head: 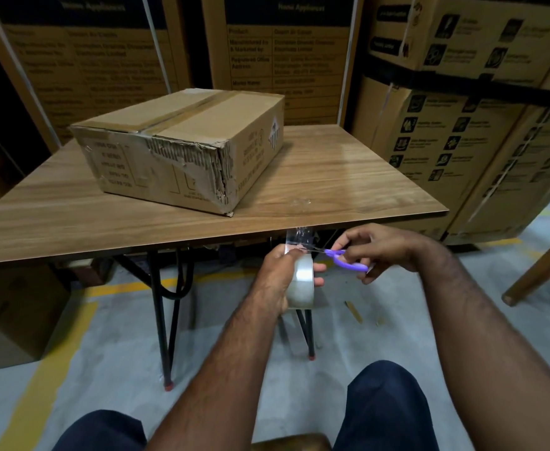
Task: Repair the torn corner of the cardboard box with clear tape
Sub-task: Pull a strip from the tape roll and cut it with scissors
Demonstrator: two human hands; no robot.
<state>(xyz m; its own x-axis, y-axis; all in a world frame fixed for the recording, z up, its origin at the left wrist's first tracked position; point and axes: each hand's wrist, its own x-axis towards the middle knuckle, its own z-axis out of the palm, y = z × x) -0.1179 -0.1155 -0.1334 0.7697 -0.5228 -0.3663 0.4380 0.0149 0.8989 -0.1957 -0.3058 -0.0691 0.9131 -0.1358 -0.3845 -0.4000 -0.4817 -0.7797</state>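
While left hand [278, 275] grips tape roll [303, 281], right hand [376, 247] w/ scissors [345, 257] at strip.

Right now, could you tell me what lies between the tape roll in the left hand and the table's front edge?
In the head view, a pulled-out strip of clear tape spans from the tape roll to the table edge, with the purple scissors cutting across it.
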